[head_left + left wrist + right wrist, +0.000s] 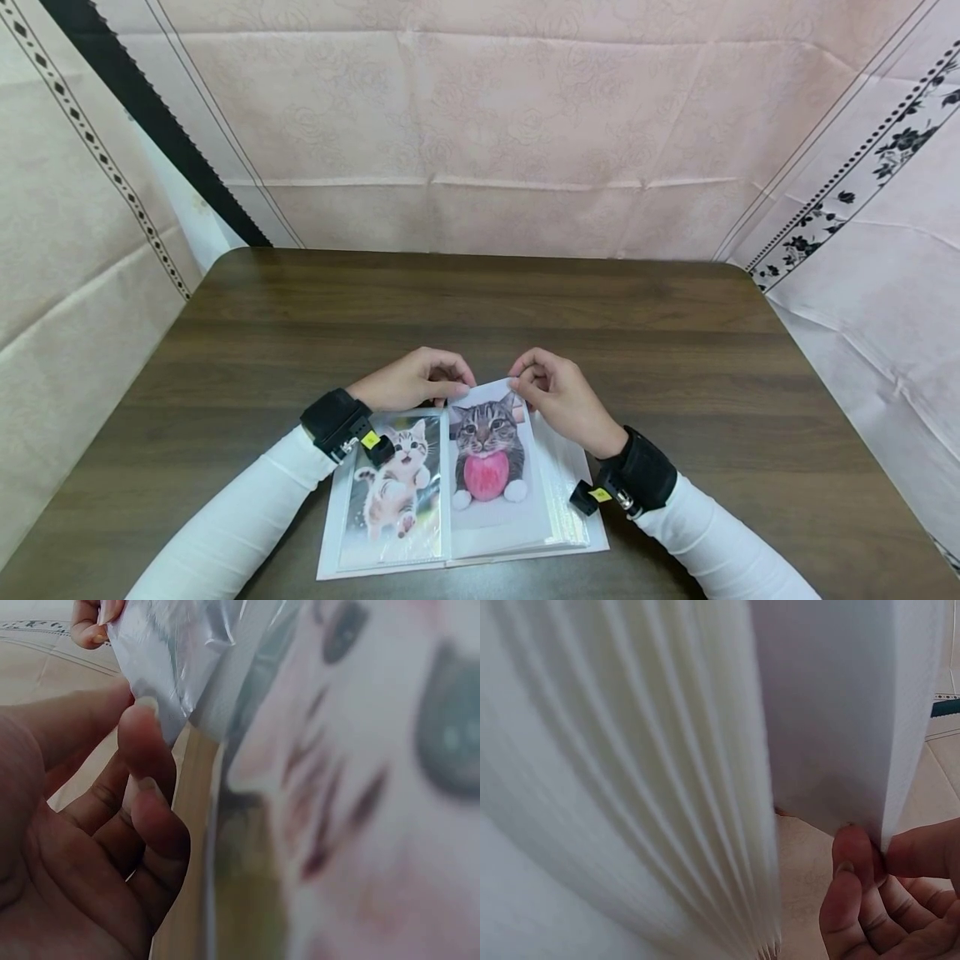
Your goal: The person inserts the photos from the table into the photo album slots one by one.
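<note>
A photo album [328, 552] with clear sleeves lies open on the table. Its left page shows a white kitten picture [397, 492]. Over the right page lies a picture sheet [491, 442] of a grey tabby with a pink heart, its top edge lifted above the album. My left hand [423, 377] pinches this sheet's upper left corner between thumb and fingers, also seen close up in the left wrist view. At the upper right corner, my right hand [562, 398] pinches the sheet; the right wrist view shows thumb and forefinger on the white sheet's [832, 742] corner.
Fanned album pages [630, 750] stand beside the held sheet in the right wrist view. The brown wooden table [480, 308] extends around the album. Pale patterned cloth [487, 125] hangs behind and along both sides. Both wrists wear black straps with small cameras.
</note>
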`<action>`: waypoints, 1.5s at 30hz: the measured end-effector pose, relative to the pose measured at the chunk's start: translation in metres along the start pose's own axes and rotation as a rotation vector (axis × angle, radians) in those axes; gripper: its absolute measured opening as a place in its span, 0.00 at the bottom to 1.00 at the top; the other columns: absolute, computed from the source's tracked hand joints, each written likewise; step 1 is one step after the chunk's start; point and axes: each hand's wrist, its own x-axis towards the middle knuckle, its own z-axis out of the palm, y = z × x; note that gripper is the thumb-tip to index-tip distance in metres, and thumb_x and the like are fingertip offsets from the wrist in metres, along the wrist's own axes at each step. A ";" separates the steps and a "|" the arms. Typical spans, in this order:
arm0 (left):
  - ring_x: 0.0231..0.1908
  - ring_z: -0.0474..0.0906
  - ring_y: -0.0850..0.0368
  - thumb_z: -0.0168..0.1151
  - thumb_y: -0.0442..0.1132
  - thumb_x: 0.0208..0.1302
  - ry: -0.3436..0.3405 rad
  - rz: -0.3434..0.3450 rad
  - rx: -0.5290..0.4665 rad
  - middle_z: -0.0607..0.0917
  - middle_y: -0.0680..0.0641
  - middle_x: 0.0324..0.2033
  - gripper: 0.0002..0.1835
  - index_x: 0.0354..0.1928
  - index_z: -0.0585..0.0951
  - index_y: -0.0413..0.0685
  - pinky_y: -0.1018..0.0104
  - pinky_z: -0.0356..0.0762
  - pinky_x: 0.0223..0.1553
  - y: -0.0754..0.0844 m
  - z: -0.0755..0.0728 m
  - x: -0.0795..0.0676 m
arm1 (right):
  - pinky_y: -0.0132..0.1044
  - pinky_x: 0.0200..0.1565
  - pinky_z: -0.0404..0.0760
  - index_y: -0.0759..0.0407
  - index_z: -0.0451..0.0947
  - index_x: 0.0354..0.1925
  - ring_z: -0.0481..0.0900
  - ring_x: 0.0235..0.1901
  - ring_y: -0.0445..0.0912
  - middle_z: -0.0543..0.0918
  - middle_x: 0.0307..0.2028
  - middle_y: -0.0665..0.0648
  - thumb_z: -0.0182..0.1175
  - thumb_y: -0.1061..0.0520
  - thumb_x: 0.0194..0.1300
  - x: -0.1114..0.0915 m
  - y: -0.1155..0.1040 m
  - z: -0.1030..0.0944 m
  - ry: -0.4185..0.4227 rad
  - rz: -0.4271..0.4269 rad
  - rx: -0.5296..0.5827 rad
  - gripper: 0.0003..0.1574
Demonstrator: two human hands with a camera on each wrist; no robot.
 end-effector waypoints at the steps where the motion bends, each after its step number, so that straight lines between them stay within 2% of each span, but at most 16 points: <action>1: 0.26 0.74 0.51 0.58 0.43 0.67 -0.001 -0.002 0.001 0.81 0.46 0.34 0.08 0.44 0.82 0.52 0.63 0.75 0.30 0.000 0.000 0.000 | 0.34 0.30 0.73 0.62 0.74 0.43 0.77 0.26 0.49 0.80 0.30 0.59 0.58 0.59 0.67 0.000 -0.002 0.000 0.000 0.001 -0.008 0.08; 8: 0.29 0.74 0.45 0.59 0.39 0.66 0.002 -0.025 0.005 0.80 0.44 0.33 0.07 0.44 0.82 0.49 0.60 0.74 0.32 0.001 0.003 0.001 | 0.33 0.30 0.70 0.67 0.74 0.40 0.77 0.27 0.52 0.78 0.30 0.63 0.56 0.64 0.67 -0.007 -0.028 -0.002 -0.010 -0.028 -0.027 0.05; 10: 0.31 0.75 0.44 0.58 0.37 0.66 0.001 -0.029 0.006 0.81 0.44 0.34 0.07 0.43 0.81 0.46 0.60 0.74 0.33 0.008 0.004 -0.001 | 0.33 0.31 0.71 0.67 0.74 0.39 0.77 0.27 0.51 0.78 0.30 0.62 0.56 0.64 0.67 -0.008 -0.029 -0.003 -0.010 -0.041 -0.032 0.05; 15: 0.31 0.75 0.51 0.60 0.41 0.65 -0.006 -0.020 0.013 0.82 0.47 0.34 0.07 0.42 0.82 0.50 0.63 0.74 0.34 0.007 0.004 -0.001 | 0.34 0.33 0.72 0.62 0.76 0.40 0.77 0.29 0.49 0.79 0.30 0.58 0.58 0.60 0.66 -0.001 -0.005 0.000 0.000 -0.043 -0.041 0.06; 17: 0.30 0.75 0.54 0.61 0.44 0.64 -0.010 -0.014 0.017 0.82 0.49 0.33 0.07 0.41 0.82 0.53 0.65 0.74 0.33 0.001 0.004 0.001 | 0.35 0.34 0.72 0.60 0.76 0.40 0.77 0.29 0.47 0.79 0.30 0.57 0.58 0.58 0.66 0.001 0.003 0.001 0.001 -0.042 -0.040 0.06; 25: 0.30 0.74 0.56 0.61 0.44 0.64 -0.014 0.004 0.033 0.81 0.50 0.32 0.07 0.41 0.83 0.53 0.67 0.72 0.32 0.002 0.005 0.000 | 0.35 0.35 0.74 0.59 0.76 0.39 0.77 0.28 0.46 0.79 0.30 0.56 0.59 0.56 0.66 0.000 0.001 0.000 -0.007 -0.056 -0.028 0.07; 32: 0.30 0.74 0.57 0.61 0.45 0.64 -0.017 0.022 0.051 0.82 0.51 0.32 0.07 0.40 0.83 0.54 0.67 0.72 0.32 0.001 0.006 0.001 | 0.34 0.34 0.74 0.60 0.76 0.40 0.78 0.29 0.46 0.80 0.31 0.57 0.59 0.57 0.66 0.001 0.002 0.001 -0.003 -0.031 -0.027 0.07; 35: 0.29 0.74 0.56 0.61 0.46 0.65 -0.021 0.034 0.055 0.82 0.51 0.32 0.07 0.40 0.83 0.54 0.67 0.71 0.31 0.001 0.006 0.001 | 0.33 0.33 0.73 0.62 0.76 0.41 0.78 0.29 0.47 0.80 0.32 0.60 0.58 0.60 0.66 0.000 -0.002 0.001 -0.003 -0.020 -0.031 0.06; 39: 0.29 0.73 0.57 0.61 0.46 0.64 -0.027 0.034 0.057 0.81 0.51 0.32 0.07 0.40 0.83 0.54 0.68 0.70 0.31 0.001 0.007 0.001 | 0.32 0.32 0.73 0.66 0.76 0.40 0.78 0.28 0.50 0.80 0.31 0.63 0.56 0.64 0.66 -0.004 -0.019 0.000 -0.005 -0.022 -0.035 0.05; 45: 0.29 0.73 0.57 0.61 0.46 0.64 -0.028 0.032 0.065 0.82 0.52 0.32 0.07 0.40 0.83 0.55 0.68 0.70 0.30 0.001 0.007 0.001 | 0.32 0.30 0.73 0.68 0.75 0.40 0.76 0.26 0.49 0.80 0.30 0.63 0.56 0.65 0.66 -0.008 -0.030 0.000 -0.004 -0.057 -0.031 0.05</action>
